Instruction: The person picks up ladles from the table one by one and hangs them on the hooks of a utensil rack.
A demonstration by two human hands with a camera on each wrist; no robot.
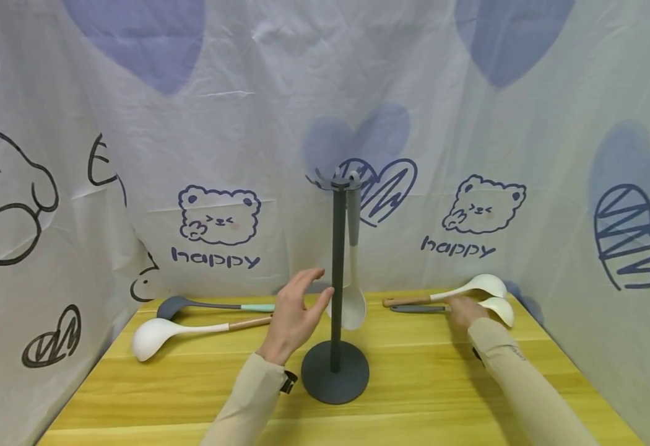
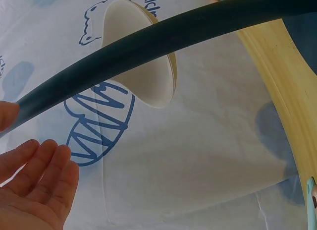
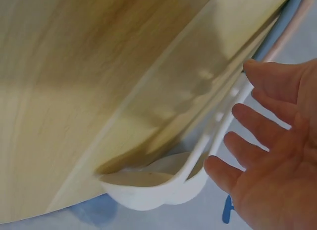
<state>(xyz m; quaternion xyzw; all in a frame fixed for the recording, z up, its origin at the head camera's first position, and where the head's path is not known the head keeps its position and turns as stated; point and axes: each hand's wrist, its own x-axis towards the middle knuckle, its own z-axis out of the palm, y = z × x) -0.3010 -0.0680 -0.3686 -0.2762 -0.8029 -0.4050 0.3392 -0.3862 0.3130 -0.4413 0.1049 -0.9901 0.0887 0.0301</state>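
Bear-print sheets [image 1: 219,124] surround a wooden table [image 1: 425,378] where the left hand [image 1: 294,316], fingers spread, rests beside the utensil stand's pole [image 1: 337,279]; the right hand [image 1: 464,311], fingers loose, reaches two white ladles [image 1: 483,285] lying at the table's far right.

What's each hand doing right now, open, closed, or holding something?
Left hand: open, fingers straight beside the stand pole, holding nothing.
Right hand: open, over the ladle handles, nothing gripped.
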